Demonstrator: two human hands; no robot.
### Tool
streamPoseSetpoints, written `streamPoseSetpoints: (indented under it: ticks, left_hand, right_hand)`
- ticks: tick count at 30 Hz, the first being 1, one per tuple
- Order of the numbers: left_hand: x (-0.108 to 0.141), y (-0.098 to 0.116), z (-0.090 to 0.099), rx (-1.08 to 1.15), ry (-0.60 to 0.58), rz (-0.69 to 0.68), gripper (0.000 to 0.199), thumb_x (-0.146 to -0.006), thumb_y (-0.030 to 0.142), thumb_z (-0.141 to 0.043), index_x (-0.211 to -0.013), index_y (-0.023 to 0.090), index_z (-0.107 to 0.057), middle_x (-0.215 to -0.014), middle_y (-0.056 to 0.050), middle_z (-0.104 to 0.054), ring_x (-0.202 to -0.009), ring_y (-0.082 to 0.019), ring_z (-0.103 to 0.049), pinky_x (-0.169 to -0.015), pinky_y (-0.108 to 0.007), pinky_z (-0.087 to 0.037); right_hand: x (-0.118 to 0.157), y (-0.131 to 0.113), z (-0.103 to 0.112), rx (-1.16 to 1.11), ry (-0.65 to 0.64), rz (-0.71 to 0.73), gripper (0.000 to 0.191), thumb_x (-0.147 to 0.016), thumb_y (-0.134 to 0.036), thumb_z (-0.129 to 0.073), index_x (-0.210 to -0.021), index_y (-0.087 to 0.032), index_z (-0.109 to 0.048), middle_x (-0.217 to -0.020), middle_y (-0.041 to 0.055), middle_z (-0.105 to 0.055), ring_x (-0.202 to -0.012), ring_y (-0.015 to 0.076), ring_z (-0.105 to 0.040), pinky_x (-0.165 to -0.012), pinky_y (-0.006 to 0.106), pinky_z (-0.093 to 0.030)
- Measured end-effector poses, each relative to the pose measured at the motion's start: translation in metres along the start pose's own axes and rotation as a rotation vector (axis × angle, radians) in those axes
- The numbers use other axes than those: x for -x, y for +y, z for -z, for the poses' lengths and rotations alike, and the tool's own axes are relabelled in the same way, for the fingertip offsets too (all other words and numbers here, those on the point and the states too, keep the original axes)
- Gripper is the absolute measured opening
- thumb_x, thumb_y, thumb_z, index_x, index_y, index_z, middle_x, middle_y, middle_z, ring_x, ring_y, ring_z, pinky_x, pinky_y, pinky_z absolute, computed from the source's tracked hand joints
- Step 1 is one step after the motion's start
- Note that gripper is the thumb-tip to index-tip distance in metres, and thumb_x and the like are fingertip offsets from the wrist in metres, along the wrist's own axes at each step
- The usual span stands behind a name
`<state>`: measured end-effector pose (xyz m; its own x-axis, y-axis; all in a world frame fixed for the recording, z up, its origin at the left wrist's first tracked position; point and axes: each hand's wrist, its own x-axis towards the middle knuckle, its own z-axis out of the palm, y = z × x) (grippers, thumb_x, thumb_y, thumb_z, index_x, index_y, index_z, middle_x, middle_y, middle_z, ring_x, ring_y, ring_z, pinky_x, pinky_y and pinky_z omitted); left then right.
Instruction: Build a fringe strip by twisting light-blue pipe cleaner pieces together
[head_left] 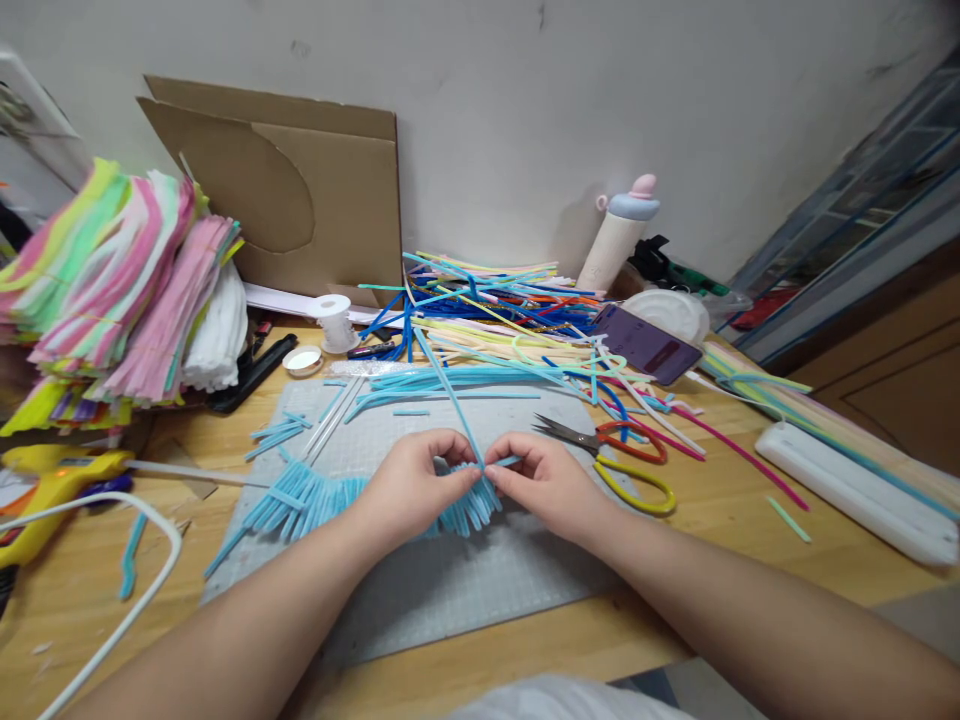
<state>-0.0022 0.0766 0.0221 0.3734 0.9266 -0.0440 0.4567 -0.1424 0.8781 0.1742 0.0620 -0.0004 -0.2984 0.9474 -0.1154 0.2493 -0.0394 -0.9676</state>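
My left hand (427,485) and my right hand (547,485) meet over a grey cutting mat (450,600). Both are closed in a pinch on a light blue pipe cleaner (450,390), whose long end slants up and away to the left. A short blue end sticks out between my right fingers. Below my left hand runs a fringe of short blue pipe cleaner pieces (315,500), partly covered by that hand and wrist. Scissors (592,435) with orange and yellow handles lie open beside my right hand.
Behind the mat lies a heap of coloured pipe cleaners (480,300). A yellow glue gun (60,475) with a white cable is on the left, near bundled pipe cleaners (112,270). A phone (649,340), a bottle (611,240) and a white power strip (855,490) stand or lie right.
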Motion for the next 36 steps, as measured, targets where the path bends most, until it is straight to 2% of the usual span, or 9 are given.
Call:
streamPoseSetpoints:
  ticks: [9,18,22,24,27,29,31,33,36]
  left_hand:
    - [-0.001,-0.001,-0.002,-0.001,0.006,-0.010,0.005,-0.072,0.023,-0.060,-0.069,0.018,-0.061,-0.070,-0.001,-0.063,-0.069,-0.016,-0.057,-0.063,-0.025,-0.042]
    - [-0.004,-0.006,-0.001,0.146,0.090,0.019,0.019,-0.074,0.033,-0.062,-0.078,0.015,-0.066,-0.079,-0.004,-0.068,-0.079,-0.019,-0.061,-0.075,-0.029,-0.045]
    - [0.000,0.000,-0.002,0.063,0.125,-0.001,0.017,-0.075,0.033,-0.062,-0.076,0.017,-0.068,-0.081,-0.004,-0.070,-0.081,-0.020,-0.063,-0.076,-0.029,-0.045]
    - [0.004,0.005,-0.004,-0.039,0.162,-0.045,0.016,-0.077,0.034,-0.061,-0.075,0.019,-0.068,-0.079,-0.003,-0.070,-0.080,-0.021,-0.063,-0.075,-0.030,-0.045]
    - [0.013,0.012,-0.007,-0.233,0.203,-0.252,0.011,-0.079,0.028,-0.059,-0.076,0.021,-0.067,-0.078,-0.002,-0.070,-0.080,-0.020,-0.062,-0.083,-0.035,-0.040]
    - [0.019,0.015,-0.008,-0.355,0.163,-0.403,0.012,-0.078,0.019,-0.056,-0.084,0.022,-0.066,-0.080,-0.002,-0.069,-0.081,-0.019,-0.060,-0.089,-0.038,-0.035]
    - [0.022,0.016,-0.008,-0.396,0.122,-0.465,0.022,-0.076,0.012,-0.052,-0.092,0.022,-0.064,-0.083,-0.001,-0.069,-0.083,-0.019,-0.059,-0.091,-0.039,-0.033]
    - [0.021,0.016,-0.006,-0.334,0.162,-0.394,0.021,-0.077,0.013,-0.051,-0.092,0.022,-0.063,-0.087,-0.002,-0.068,-0.087,-0.019,-0.059,-0.090,-0.037,-0.035]
    - [0.015,0.015,-0.005,-0.114,0.186,-0.158,0.014,-0.082,0.027,-0.052,-0.087,0.020,-0.064,-0.089,-0.003,-0.068,-0.088,-0.019,-0.060,-0.079,-0.031,-0.042]
  right_hand:
    - [-0.001,-0.006,-0.008,-0.059,0.059,-0.028,0.013,-0.070,-0.029,-0.058,-0.075,-0.018,-0.054,-0.063,-0.0041,-0.049,-0.050,0.0072,-0.039,-0.046,0.019,-0.029]
    - [0.000,-0.005,-0.011,-0.071,0.078,-0.034,0.014,-0.068,-0.030,-0.057,-0.074,-0.017,-0.054,-0.061,-0.0043,-0.048,-0.046,0.0058,-0.035,-0.044,0.020,-0.027]
    - [0.000,-0.005,-0.011,-0.074,0.102,-0.021,0.012,-0.067,-0.029,-0.056,-0.071,-0.018,-0.054,-0.060,-0.0039,-0.048,-0.050,0.0078,-0.038,-0.046,0.020,-0.029]
    - [0.000,-0.006,-0.011,-0.074,0.113,-0.010,0.011,-0.067,-0.028,-0.056,-0.069,-0.018,-0.054,-0.059,-0.0033,-0.048,-0.052,0.0086,-0.039,-0.047,0.020,-0.031]
    - [0.001,-0.006,-0.009,-0.088,0.119,-0.015,0.009,-0.067,-0.027,-0.055,-0.067,-0.018,-0.054,-0.057,-0.0037,-0.047,-0.051,0.0086,-0.039,-0.046,0.020,-0.031]
    - [0.000,-0.006,-0.008,-0.102,0.132,-0.025,0.008,-0.066,-0.026,-0.055,-0.068,-0.018,-0.053,-0.058,-0.0042,-0.047,-0.051,0.0081,-0.039,-0.046,0.020,-0.031]
    - [0.000,-0.005,-0.006,-0.121,0.134,-0.032,0.009,-0.066,-0.026,-0.056,-0.069,-0.017,-0.053,-0.058,-0.0046,-0.047,-0.050,0.0077,-0.039,-0.047,0.020,-0.031]
    - [0.001,-0.006,-0.006,-0.150,0.121,-0.036,0.011,-0.067,-0.027,-0.058,-0.070,-0.017,-0.053,-0.058,-0.0047,-0.048,-0.050,0.0079,-0.041,-0.048,0.020,-0.033]
    - [0.002,-0.010,-0.007,-0.112,0.120,0.014,0.012,-0.070,-0.029,-0.058,-0.071,-0.018,-0.055,-0.061,-0.0032,-0.052,-0.053,0.0099,-0.046,-0.051,0.022,-0.037]
